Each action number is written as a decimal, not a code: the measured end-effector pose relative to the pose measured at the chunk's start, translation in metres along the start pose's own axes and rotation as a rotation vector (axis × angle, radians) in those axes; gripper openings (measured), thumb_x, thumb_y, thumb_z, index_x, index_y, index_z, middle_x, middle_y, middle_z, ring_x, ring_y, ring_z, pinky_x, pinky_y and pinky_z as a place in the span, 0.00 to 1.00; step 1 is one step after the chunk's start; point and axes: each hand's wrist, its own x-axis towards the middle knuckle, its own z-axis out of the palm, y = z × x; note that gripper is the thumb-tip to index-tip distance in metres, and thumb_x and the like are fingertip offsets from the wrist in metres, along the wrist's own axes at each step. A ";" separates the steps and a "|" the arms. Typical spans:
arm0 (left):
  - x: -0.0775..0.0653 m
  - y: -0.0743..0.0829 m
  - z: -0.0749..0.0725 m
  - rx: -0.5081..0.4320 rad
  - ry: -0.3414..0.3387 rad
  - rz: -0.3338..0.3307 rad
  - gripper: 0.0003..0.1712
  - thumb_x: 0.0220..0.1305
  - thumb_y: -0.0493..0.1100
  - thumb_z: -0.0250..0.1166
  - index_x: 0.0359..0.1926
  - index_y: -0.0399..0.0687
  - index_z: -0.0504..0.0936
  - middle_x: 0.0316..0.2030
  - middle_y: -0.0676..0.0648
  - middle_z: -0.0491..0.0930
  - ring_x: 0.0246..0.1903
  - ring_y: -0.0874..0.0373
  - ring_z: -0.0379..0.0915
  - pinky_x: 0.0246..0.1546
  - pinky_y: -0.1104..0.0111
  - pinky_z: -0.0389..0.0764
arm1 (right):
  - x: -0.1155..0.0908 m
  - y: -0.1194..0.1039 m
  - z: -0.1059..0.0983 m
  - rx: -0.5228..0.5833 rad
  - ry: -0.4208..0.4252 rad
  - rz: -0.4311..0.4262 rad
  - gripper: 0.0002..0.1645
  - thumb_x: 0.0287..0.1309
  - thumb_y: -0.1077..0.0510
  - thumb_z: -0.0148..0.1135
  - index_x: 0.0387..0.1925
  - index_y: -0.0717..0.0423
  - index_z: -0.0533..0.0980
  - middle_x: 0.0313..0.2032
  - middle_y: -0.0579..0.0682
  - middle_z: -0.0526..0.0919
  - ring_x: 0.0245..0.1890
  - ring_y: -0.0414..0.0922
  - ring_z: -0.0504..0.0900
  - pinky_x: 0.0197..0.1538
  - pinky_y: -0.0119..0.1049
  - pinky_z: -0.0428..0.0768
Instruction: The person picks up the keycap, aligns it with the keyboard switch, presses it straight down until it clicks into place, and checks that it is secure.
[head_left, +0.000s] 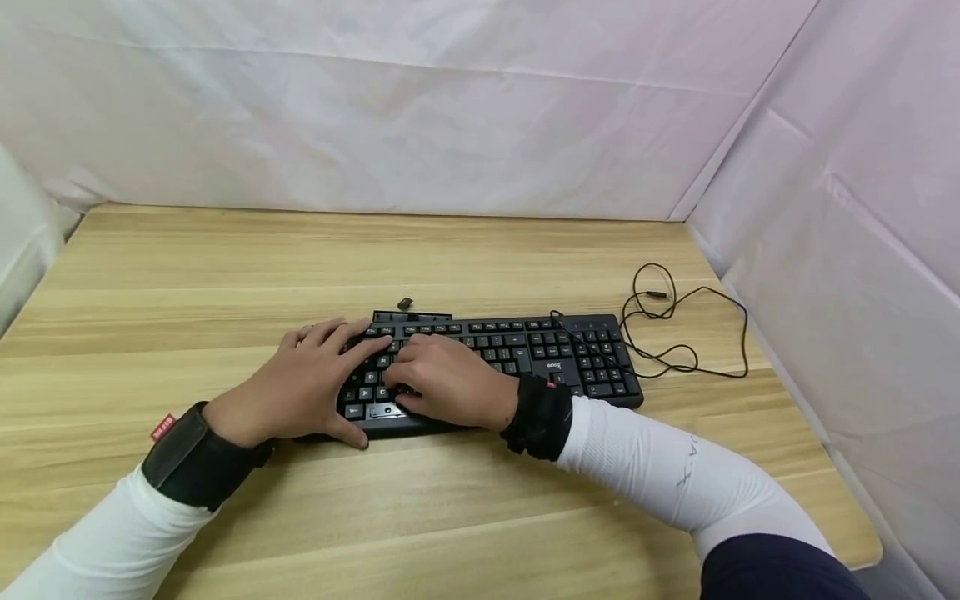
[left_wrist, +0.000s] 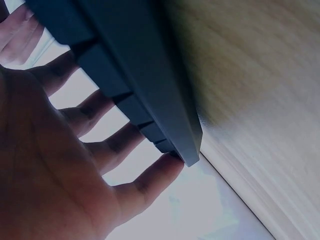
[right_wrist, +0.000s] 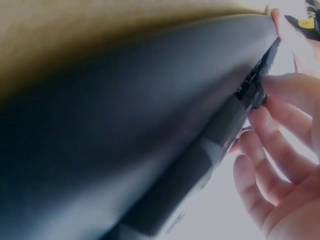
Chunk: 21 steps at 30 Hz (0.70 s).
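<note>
A black full-size keyboard (head_left: 555, 365) lies on the wooden table. Over its left end spreads my left hand (head_left: 303, 379), fingertips on the keys and thumb along the front edge. The left wrist view shows those fingers (left_wrist: 150, 182) reaching the keys. My right hand (head_left: 450, 379) bends over the middle-left keys, thumb and index finger pinching a small black keycap (right_wrist: 256, 97), largely hidden. In the front row a shiny bare strip (head_left: 386, 410) shows. Behind the keyboard lie a long black bar like a space bar keycap (head_left: 412, 317) and a loose small keycap (head_left: 405, 303).
The keyboard's thin black cable (head_left: 697, 350) coils on the table (head_left: 480, 508) at the right, and part of it crosses the number keys. White cloth walls (head_left: 420, 125) stand behind the table and at its sides.
</note>
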 end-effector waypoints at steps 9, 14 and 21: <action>-0.001 0.000 -0.001 0.000 0.008 0.001 0.69 0.27 0.82 0.63 0.70 0.50 0.60 0.68 0.37 0.56 0.62 0.38 0.50 0.50 0.34 0.62 | 0.001 -0.001 0.000 -0.039 -0.009 0.006 0.08 0.56 0.54 0.63 0.36 0.49 0.84 0.34 0.44 0.82 0.38 0.40 0.73 0.45 0.35 0.76; 0.000 0.000 -0.001 -0.003 0.016 0.005 0.69 0.27 0.81 0.64 0.70 0.50 0.61 0.68 0.36 0.56 0.62 0.37 0.51 0.49 0.34 0.62 | 0.003 -0.004 -0.003 -0.079 -0.038 0.011 0.08 0.57 0.54 0.62 0.36 0.50 0.84 0.33 0.45 0.81 0.37 0.41 0.73 0.46 0.36 0.75; 0.001 0.001 0.001 -0.001 0.024 0.013 0.68 0.27 0.80 0.65 0.69 0.51 0.62 0.68 0.37 0.57 0.62 0.38 0.51 0.49 0.34 0.63 | 0.006 -0.010 -0.006 -0.129 -0.090 0.020 0.08 0.60 0.56 0.60 0.36 0.50 0.84 0.33 0.45 0.82 0.36 0.41 0.73 0.45 0.35 0.77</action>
